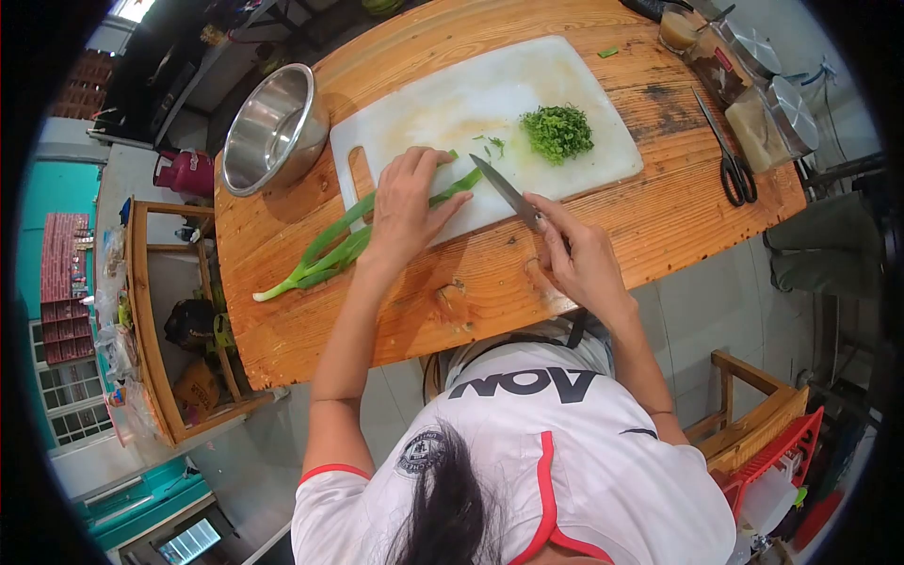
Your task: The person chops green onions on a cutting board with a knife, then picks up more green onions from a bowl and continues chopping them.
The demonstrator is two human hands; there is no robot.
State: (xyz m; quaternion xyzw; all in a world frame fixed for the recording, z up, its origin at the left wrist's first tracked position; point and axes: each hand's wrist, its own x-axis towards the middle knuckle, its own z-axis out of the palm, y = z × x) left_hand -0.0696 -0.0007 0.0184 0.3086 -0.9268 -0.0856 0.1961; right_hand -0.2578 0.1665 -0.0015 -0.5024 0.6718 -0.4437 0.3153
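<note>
My left hand (411, 202) is closed on a green onion (330, 250), whose white root end lies on the wooden table to the left. Its green tops reach onto the white cutting board (433, 104). My right hand (574, 250) grips a kitchen knife (507, 188) by its handle, the blade pointing up and left, its tip close to the cut ends of the green tops. A heap of finely chopped green onion (557, 134) sits on the board's right half. A few loose bits (494, 144) lie between the heap and my left hand.
A steel bowl (273, 127) stands left of the board. Black-handled scissors (730, 160) lie at the table's right side, near containers (758, 127) with metal lids. A green scrap (607, 53) rests beyond the board. A wooden shelf (151, 311) stands left of the table.
</note>
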